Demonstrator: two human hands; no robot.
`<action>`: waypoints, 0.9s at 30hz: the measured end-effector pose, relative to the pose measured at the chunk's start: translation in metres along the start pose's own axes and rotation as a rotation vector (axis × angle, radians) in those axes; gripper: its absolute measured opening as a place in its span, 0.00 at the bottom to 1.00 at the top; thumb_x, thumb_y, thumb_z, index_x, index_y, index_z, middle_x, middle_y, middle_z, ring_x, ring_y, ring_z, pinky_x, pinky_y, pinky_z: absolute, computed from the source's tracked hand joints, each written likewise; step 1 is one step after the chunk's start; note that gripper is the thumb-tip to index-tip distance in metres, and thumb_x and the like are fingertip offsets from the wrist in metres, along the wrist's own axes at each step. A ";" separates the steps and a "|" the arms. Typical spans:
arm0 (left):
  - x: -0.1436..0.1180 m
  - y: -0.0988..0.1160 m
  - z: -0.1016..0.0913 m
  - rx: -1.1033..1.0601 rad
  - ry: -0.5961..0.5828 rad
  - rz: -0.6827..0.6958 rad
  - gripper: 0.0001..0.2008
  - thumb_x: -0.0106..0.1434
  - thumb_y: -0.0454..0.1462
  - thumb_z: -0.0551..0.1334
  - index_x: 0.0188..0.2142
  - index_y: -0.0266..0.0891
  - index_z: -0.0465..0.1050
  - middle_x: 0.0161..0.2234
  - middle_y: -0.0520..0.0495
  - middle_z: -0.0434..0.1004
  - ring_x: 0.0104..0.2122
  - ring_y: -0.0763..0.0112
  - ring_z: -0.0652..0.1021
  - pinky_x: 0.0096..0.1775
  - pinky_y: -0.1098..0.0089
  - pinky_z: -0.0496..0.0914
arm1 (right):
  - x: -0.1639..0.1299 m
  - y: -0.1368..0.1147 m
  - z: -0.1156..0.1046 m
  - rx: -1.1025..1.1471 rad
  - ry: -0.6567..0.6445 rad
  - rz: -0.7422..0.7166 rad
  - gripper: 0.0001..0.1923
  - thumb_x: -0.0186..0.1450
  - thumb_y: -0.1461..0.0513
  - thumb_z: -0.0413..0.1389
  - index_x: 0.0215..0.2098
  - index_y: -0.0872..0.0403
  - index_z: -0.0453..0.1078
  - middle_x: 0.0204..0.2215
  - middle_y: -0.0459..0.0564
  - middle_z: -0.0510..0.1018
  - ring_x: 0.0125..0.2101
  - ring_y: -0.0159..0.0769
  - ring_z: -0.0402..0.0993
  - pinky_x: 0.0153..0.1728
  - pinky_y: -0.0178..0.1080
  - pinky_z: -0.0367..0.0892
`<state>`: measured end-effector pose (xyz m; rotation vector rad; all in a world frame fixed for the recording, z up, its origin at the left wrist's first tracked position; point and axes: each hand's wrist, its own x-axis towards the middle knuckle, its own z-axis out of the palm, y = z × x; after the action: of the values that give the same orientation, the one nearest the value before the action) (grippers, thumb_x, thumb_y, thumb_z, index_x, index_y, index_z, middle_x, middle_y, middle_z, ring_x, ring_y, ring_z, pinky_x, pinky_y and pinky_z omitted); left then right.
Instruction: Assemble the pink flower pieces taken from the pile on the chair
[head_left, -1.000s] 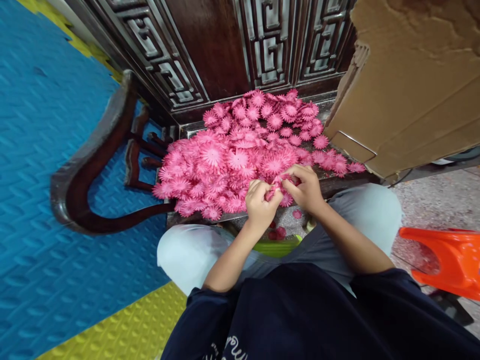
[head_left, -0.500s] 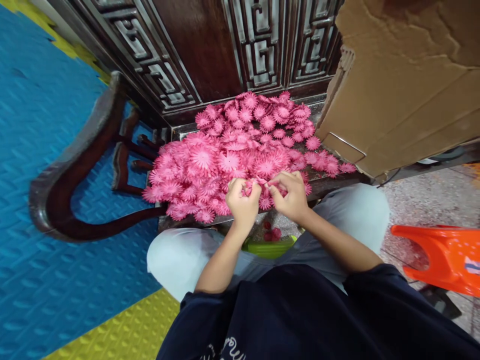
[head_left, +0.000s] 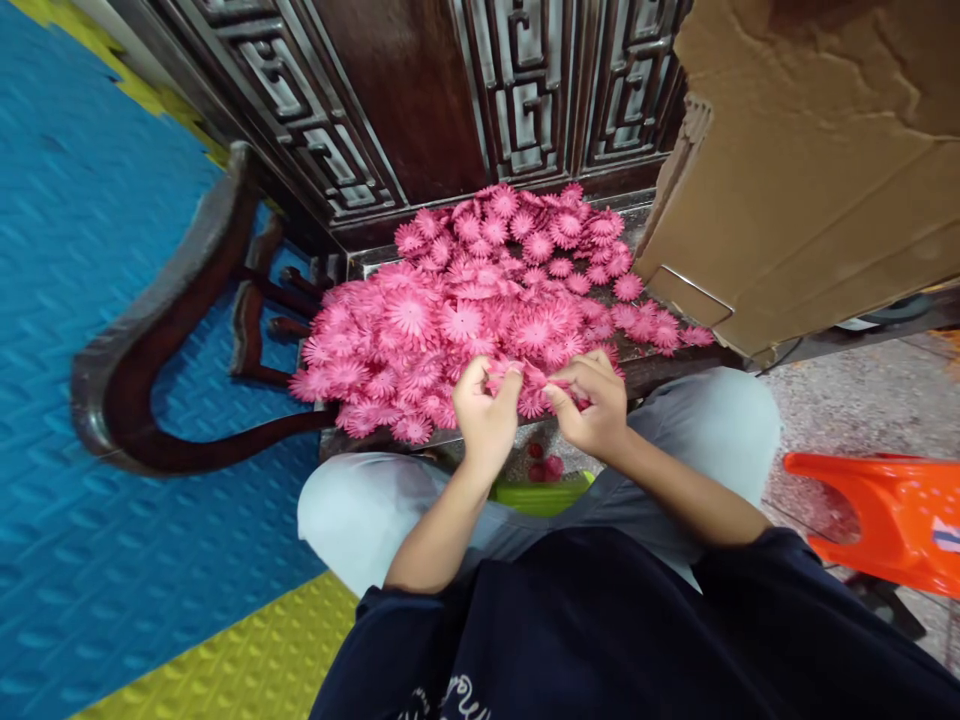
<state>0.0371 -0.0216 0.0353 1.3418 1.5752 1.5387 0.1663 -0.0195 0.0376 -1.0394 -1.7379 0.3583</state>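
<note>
Hands: left [head_left: 486,412] and right [head_left: 592,402] pinch one pink flower [head_left: 534,384] between fingertips at near edge of pile [head_left: 480,310] on chair seat | step: likely separating or layering petals | next: needs fine fingertip pull | containers: green tray [head_left: 538,494] below, few red bits; box [head_left: 810,170] contents hidden

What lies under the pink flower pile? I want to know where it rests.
The flower pile lies on a dark wooden chair seat; only its front edge and corners show. The seat's middle is covered by flowers.
</note>
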 end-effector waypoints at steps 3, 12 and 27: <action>-0.005 -0.003 0.002 0.200 0.056 0.333 0.12 0.55 0.35 0.61 0.20 0.40 0.59 0.19 0.56 0.62 0.22 0.77 0.66 0.28 0.74 0.61 | 0.006 0.010 -0.001 0.016 -0.003 0.109 0.06 0.59 0.62 0.54 0.24 0.54 0.68 0.15 0.41 0.59 0.19 0.29 0.55 0.28 0.38 0.52; -0.017 -0.011 0.013 0.286 0.022 0.552 0.15 0.59 0.32 0.58 0.19 0.41 0.55 0.19 0.54 0.62 0.24 0.74 0.67 0.29 0.72 0.63 | 0.011 0.030 0.012 0.301 -0.094 0.430 0.14 0.57 0.57 0.57 0.19 0.53 0.58 0.14 0.39 0.51 0.18 0.27 0.47 0.21 0.34 0.46; -0.006 -0.012 0.000 0.307 0.143 0.507 0.15 0.57 0.34 0.59 0.19 0.41 0.54 0.18 0.55 0.59 0.24 0.75 0.68 0.28 0.73 0.62 | 0.017 0.022 0.007 0.552 -0.254 0.521 0.21 0.54 0.51 0.59 0.17 0.54 0.55 0.16 0.38 0.49 0.18 0.25 0.46 0.21 0.33 0.45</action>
<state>0.0357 -0.0248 0.0229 1.9562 1.6948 1.7625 0.1690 0.0084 0.0308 -1.0438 -1.4264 1.2686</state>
